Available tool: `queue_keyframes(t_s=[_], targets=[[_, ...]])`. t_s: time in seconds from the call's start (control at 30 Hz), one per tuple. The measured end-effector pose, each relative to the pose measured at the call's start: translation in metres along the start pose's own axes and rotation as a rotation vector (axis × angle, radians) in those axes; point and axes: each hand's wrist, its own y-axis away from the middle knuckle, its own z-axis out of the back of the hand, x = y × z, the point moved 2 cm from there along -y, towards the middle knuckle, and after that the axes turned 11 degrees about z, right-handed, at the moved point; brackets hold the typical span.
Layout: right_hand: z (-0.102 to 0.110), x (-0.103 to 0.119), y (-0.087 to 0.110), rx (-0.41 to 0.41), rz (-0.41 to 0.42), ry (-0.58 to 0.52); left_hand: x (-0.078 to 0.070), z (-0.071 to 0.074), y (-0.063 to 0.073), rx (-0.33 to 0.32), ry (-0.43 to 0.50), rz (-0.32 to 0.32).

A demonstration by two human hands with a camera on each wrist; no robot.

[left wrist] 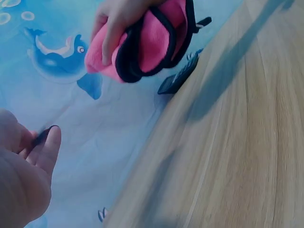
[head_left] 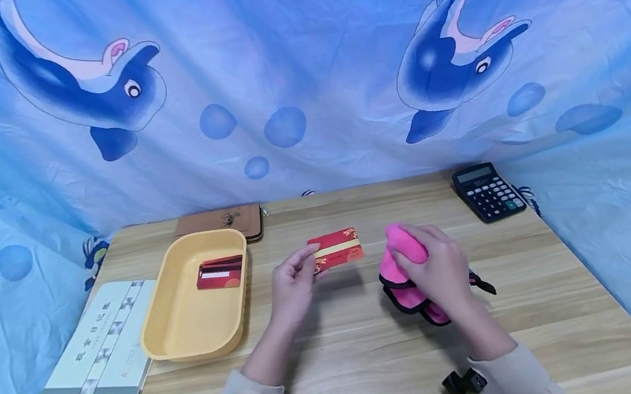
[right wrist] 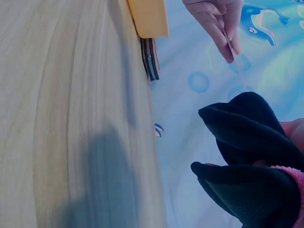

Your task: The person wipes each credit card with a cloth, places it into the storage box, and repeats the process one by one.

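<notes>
Between thumb and fingers, my left hand [head_left: 293,285] pinches a red card [head_left: 337,248] with a gold band, held a little above the table. In the left wrist view that hand [left wrist: 23,171] shows the card nearly edge-on. My right hand [head_left: 443,266] grips a soft pink fleecy fabric item [head_left: 406,243] with black edging and a short dark tab, its kind unclear. Folded layers of this pink item [left wrist: 156,42] hang below the fingers in the left wrist view. Seen from the right wrist, its dark edges [right wrist: 251,128] spread apart, with part of the hand hidden behind.
To the left stands a yellow plastic tray [head_left: 203,351] with red cards [head_left: 221,282] inside. A brown wallet [head_left: 218,221] lies behind it, and a pale notebook [head_left: 114,331] sits at its left. A black calculator [head_left: 489,194] rests at the back right, before a blue dolphin curtain [head_left: 333,81].
</notes>
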Motion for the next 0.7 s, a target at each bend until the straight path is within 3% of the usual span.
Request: queue_keyframes(t_s=[0.2,0.33,0.53,0.7], targets=[[0.001,-0.001,0.0,-0.033,0.024,-0.041,0.001,0.004,0.0,-0.006,-0.026,0.003],[0.0,0.0,0.0,-0.041,0.051,-0.064,0.006,0.006,-0.003,0.01,0.044,0.002],[-0.001,0.002,0.0,-0.053,0.072,-0.096,0.012,0.008,-0.006,0.018,0.085,0.085],[-0.004,0.008,0.0,-0.064,0.107,-0.127,0.011,0.006,-0.008,-0.011,0.095,0.111]])
